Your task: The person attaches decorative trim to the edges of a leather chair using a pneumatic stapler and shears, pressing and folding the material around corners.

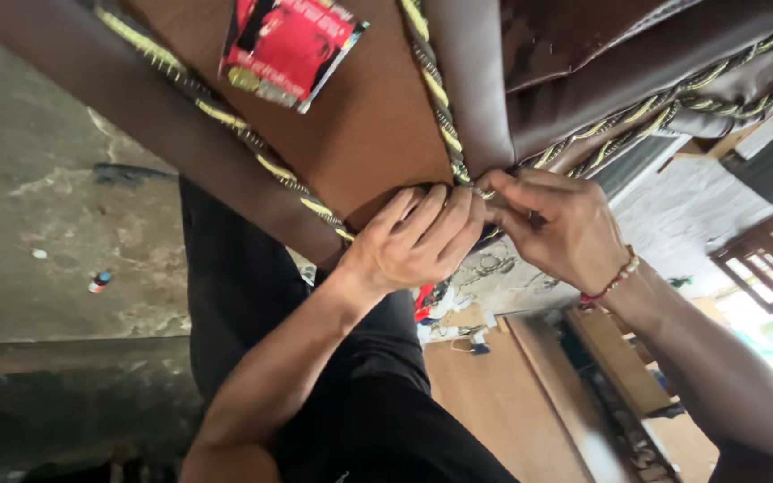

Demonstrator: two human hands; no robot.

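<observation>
While my left hand (413, 241) presses the brown panel (360, 125), fingers curled on its edge, my right hand (556, 228) pinches the cord (440, 98).

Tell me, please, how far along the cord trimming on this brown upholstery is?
Twisted cord already runs along the brown upholstery edges. The left hand and right hand press and pinch the cord where the runs meet. That junction looks unfinished; beyond it I cannot tell.

Left hand (418, 237) fingers curled, right hand (555, 225) pinching (beaded wrist), fingertips meeting, forearms raised
</observation>
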